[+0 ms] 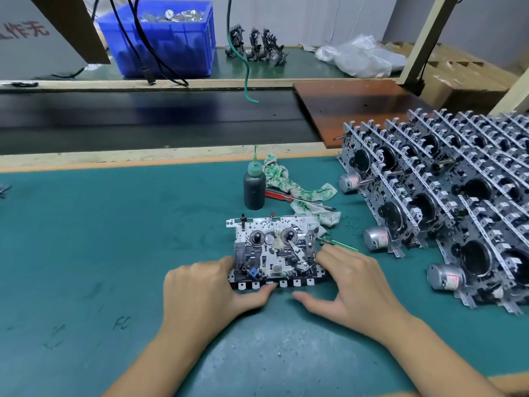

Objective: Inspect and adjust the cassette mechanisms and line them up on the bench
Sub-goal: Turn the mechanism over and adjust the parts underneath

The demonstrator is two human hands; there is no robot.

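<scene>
- The left hand (204, 290) grips the cassette mechanism (276, 252) at its left near corner: the fingers curl round the left edge and the thumb lies along the front row of key tabs.
- The right hand (350, 282) meets the same mechanism at its right edge, fingers curled against the side; the thumb is spread wide and lies on the green bench mat (114, 239), just clear of the front edge (how firmly this hand holds cannot be told).
- The mechanism lies flat, face up, in the middle of the mat between the two hands, showing two reel hubs, a pale gear between them, a small blue part near the front and white key tabs along the near side.
- To the right, well apart, a row of finished mechanisms (446, 196) stands on edge in close ranks, silver motors facing left.
- Behind the mechanism stand a dark oil bottle (253, 187) with a green nozzle, a red-handled screwdriver (286, 196) and a green-printed rag (289, 184).
- Faint letters "FC" (121, 322) are marked on the mat; red characters on the far-left panel are only partly readable.
</scene>
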